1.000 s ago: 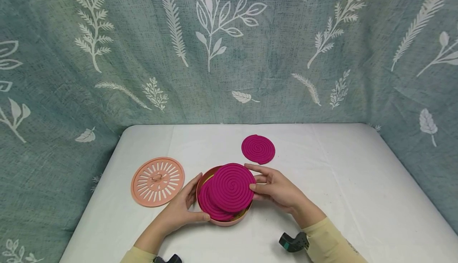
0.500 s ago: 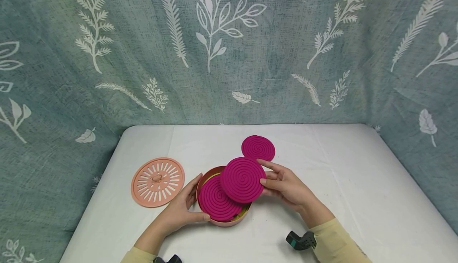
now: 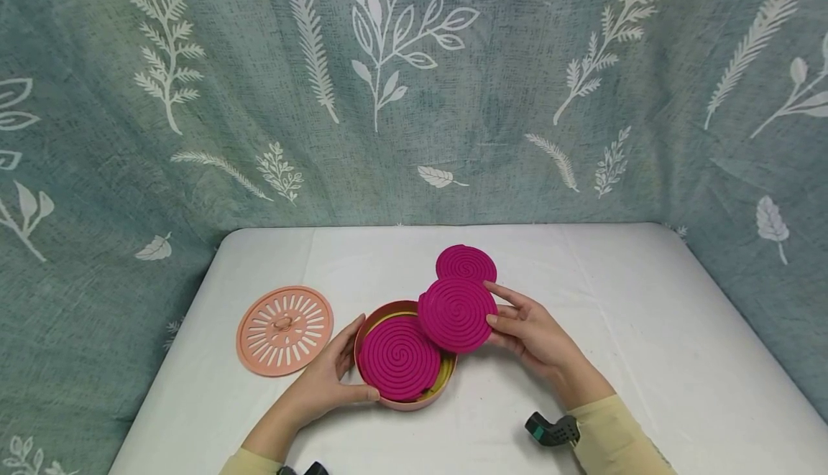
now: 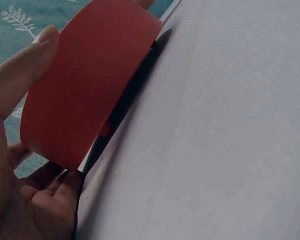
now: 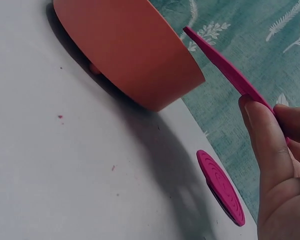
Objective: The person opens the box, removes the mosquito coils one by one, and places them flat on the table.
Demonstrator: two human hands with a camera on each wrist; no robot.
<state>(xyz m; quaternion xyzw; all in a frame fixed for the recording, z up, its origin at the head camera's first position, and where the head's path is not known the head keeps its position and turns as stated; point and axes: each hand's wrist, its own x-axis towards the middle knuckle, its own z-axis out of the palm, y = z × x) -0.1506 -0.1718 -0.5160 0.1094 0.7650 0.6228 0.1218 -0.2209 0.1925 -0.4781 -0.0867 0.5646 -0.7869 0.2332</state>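
My right hand [image 3: 533, 331] pinches a magenta spiral mosquito coil [image 3: 456, 315] by its right edge. In the right wrist view that coil [image 5: 222, 65] is tilted and held above the table, thumb on one face and fingers on the other. It overlaps the right rim of a round coral mosquito coil holder [image 3: 414, 406]. Another magenta coil [image 3: 399, 358] lies inside the holder, over a yellowish inner surface. My left hand [image 3: 326, 378] grips the holder's left side, thumb at the front. In the left wrist view the thumb and fingers are around the holder's wall [image 4: 85, 80].
A coral slotted lid [image 3: 284, 331] with a small central loop lies left of the holder. Another magenta coil [image 3: 466, 262] lies on the white table [image 3: 647, 360] behind it. Patterned green cloth [image 3: 414, 166] hangs along the back and sides.
My right hand has moved the pinched coil right and slightly back, off the coil in the holder, uncovering more of it. The left hand stays on the holder.
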